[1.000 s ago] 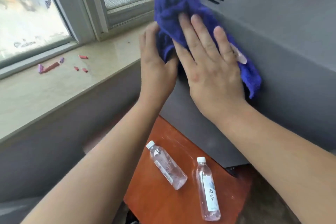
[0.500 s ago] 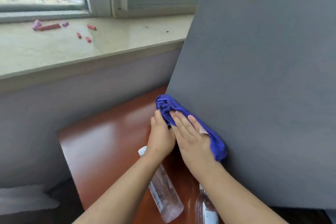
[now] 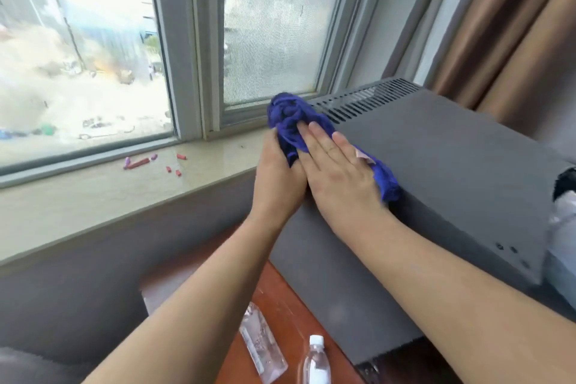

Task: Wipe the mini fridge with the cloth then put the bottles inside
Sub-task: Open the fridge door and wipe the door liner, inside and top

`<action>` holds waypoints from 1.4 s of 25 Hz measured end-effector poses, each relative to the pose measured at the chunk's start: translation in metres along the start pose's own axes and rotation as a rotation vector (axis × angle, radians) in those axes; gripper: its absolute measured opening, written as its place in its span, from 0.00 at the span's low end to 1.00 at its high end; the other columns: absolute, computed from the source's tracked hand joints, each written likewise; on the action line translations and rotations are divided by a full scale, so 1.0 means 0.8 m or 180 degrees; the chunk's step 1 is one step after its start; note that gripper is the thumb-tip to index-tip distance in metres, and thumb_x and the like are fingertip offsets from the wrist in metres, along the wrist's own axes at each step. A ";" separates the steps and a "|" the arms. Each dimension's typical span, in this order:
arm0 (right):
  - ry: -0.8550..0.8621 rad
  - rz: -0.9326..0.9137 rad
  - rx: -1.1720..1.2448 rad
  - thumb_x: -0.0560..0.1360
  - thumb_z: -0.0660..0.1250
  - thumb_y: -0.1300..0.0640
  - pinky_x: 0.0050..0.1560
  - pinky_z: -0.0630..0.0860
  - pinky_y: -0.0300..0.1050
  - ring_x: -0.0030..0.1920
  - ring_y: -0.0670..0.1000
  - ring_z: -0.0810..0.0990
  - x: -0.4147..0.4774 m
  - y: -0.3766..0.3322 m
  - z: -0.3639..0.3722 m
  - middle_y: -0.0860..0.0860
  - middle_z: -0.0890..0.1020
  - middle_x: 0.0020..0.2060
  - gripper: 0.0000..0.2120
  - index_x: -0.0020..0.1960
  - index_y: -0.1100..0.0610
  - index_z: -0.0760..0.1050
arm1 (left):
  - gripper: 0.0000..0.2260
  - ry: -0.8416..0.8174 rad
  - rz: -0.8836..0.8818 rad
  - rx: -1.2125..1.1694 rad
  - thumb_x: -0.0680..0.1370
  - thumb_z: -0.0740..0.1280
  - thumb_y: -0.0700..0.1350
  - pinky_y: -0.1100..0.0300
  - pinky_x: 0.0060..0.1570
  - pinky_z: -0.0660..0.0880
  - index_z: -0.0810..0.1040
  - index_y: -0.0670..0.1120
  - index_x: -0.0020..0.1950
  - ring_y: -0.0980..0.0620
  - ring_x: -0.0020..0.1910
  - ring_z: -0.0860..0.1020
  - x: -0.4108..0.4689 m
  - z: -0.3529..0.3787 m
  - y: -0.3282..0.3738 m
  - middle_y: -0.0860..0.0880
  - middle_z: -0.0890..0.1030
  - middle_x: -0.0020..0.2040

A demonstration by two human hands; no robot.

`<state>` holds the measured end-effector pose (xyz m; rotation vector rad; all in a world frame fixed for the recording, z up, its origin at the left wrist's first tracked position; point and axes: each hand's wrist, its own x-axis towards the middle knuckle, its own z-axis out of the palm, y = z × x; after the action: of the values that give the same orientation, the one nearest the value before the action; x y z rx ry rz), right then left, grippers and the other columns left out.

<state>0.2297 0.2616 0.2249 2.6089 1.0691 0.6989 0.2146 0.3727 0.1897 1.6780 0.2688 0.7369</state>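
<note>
At the fridge's top edge, beside the window, the right hand (image 3: pixel 338 171) lies flat, fingers straight and together, pressing the bunched blue cloth (image 3: pixel 290 117) onto the grey fridge (image 3: pixel 452 165). The left hand (image 3: pixel 279 174) touches the cloth's hanging fold. Its fingers are hidden, so I cannot tell their grip. A clear bottle (image 3: pixel 263 349) and a white-capped bottle (image 3: pixel 316 365) are on the table (image 3: pixel 280 299) below.

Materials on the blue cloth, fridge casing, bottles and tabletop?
Blue cloth: soft terry-like fabric, bunched in folds, likely microfibre. Mini fridge casing: matte grey with slotted vents, probably painted sheet metal; could be plastic. Left bottle and right bottle: clear plastic, see-through walls. Tabletop: reddish-brown glossy wood or laminate.
</note>
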 end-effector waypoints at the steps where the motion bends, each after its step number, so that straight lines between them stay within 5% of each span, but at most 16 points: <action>1: 0.0071 0.0118 -0.0006 0.83 0.40 0.60 0.79 0.36 0.51 0.80 0.52 0.37 0.003 0.013 -0.019 0.55 0.38 0.81 0.27 0.82 0.58 0.41 | 0.18 0.0047 0.0214 0.0073 0.78 0.66 0.38 0.58 0.64 0.73 0.72 0.48 0.68 0.52 0.62 0.78 0.007 0.003 0.021 0.49 0.81 0.63; 5: 0.0284 0.0182 -0.0133 0.81 0.40 0.58 0.80 0.43 0.54 0.81 0.55 0.41 -0.020 0.024 -0.020 0.58 0.40 0.81 0.28 0.82 0.57 0.43 | 0.22 0.0253 0.0672 0.0233 0.77 0.64 0.34 0.62 0.69 0.68 0.71 0.44 0.71 0.52 0.68 0.74 -0.009 0.021 0.022 0.48 0.76 0.69; 10: -0.0258 -0.0343 -0.0762 0.82 0.38 0.59 0.74 0.28 0.56 0.79 0.58 0.33 -0.086 -0.015 0.062 0.60 0.35 0.80 0.28 0.80 0.63 0.37 | 0.14 0.0283 0.0201 -0.0082 0.79 0.67 0.36 0.53 0.61 0.75 0.72 0.46 0.63 0.48 0.57 0.76 -0.079 0.046 -0.087 0.45 0.76 0.58; 15: -0.0911 -0.0928 -0.0989 0.75 0.30 0.65 0.72 0.26 0.60 0.73 0.62 0.24 -0.161 -0.049 0.162 0.65 0.28 0.75 0.30 0.76 0.71 0.30 | 0.14 0.0126 -0.0301 0.0134 0.80 0.65 0.37 0.75 0.54 0.68 0.68 0.53 0.60 0.65 0.55 0.71 -0.157 0.073 -0.211 0.48 0.71 0.56; 18: -0.1127 -0.1208 -0.1127 0.75 0.32 0.65 0.73 0.28 0.61 0.72 0.64 0.23 -0.189 -0.070 0.228 0.68 0.23 0.70 0.29 0.71 0.75 0.24 | 0.12 0.0046 -0.0581 0.0310 0.81 0.65 0.38 0.78 0.53 0.66 0.69 0.50 0.61 0.71 0.54 0.70 -0.191 0.085 -0.278 0.45 0.71 0.57; 21: -0.1503 -0.1302 -0.1027 0.80 0.37 0.61 0.69 0.25 0.60 0.65 0.65 0.19 -0.208 -0.092 0.284 0.68 0.21 0.65 0.31 0.62 0.76 0.16 | 0.12 -0.0210 -0.1201 0.0679 0.83 0.62 0.39 0.68 0.54 0.67 0.68 0.44 0.66 0.59 0.55 0.73 -0.214 0.093 -0.334 0.43 0.71 0.63; 23: -0.1589 -0.1340 -0.1078 0.82 0.40 0.58 0.67 0.23 0.62 0.70 0.64 0.22 -0.218 -0.098 0.294 0.66 0.25 0.71 0.32 0.66 0.74 0.19 | 0.11 -0.0609 -0.1653 0.0798 0.82 0.62 0.42 0.62 0.53 0.68 0.68 0.42 0.63 0.50 0.54 0.75 -0.217 0.089 -0.346 0.41 0.73 0.63; 27: -0.1403 -0.1252 -0.0915 0.84 0.43 0.57 0.79 0.37 0.57 0.79 0.60 0.33 -0.231 -0.068 0.235 0.62 0.33 0.78 0.30 0.77 0.69 0.31 | 0.11 -0.0869 -0.1522 0.0868 0.79 0.64 0.40 0.58 0.50 0.71 0.70 0.41 0.61 0.43 0.58 0.78 -0.219 0.077 -0.269 0.42 0.77 0.59; 30: -0.1288 -0.0832 -0.0451 0.85 0.41 0.59 0.79 0.35 0.50 0.80 0.54 0.36 -0.212 -0.023 0.139 0.58 0.38 0.81 0.27 0.78 0.67 0.34 | 0.10 -0.0781 -0.1150 0.0809 0.77 0.65 0.38 0.56 0.49 0.72 0.69 0.41 0.57 0.42 0.55 0.76 -0.192 0.072 -0.161 0.40 0.76 0.55; 35: -0.0342 -0.0595 -0.0662 0.83 0.41 0.59 0.76 0.31 0.54 0.80 0.54 0.35 -0.165 0.058 -0.021 0.58 0.37 0.80 0.27 0.81 0.63 0.40 | 0.11 -0.0313 -0.0188 0.0550 0.77 0.66 0.41 0.64 0.41 0.64 0.67 0.47 0.56 0.64 0.44 0.71 -0.139 0.065 0.015 0.50 0.69 0.49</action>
<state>0.1666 0.1359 0.2124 2.3087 1.1246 0.5861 0.1578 0.2670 0.1618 1.8562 0.3187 0.5990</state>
